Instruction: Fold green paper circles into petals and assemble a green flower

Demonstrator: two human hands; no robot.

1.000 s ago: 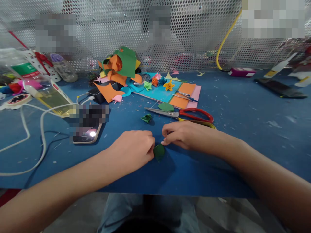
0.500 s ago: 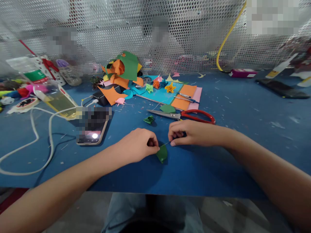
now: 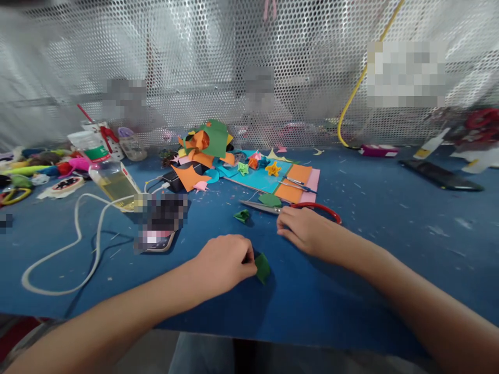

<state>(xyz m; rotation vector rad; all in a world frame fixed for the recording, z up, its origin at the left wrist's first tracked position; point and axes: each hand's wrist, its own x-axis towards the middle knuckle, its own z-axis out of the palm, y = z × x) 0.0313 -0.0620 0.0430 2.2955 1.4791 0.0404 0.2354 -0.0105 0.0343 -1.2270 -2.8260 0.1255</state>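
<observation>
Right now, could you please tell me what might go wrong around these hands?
The right hand is close to the scissors, so a careless nudge could push their blades into the folded green piece near the tip. The green paper pinched in the left hand might crease under a tight grip.

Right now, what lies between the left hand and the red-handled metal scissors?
In the head view, a small folded green paper piece lies on the blue tabletop between the left hand and the scissors.

On our blue table [image 3: 390, 223] we see scissors [image 3: 262, 206], a phone [image 3: 167, 226], a white cable [image 3: 97, 244], coloured sheets [image 3: 259, 178] and crumpled green paper [image 3: 242, 216].
</observation>
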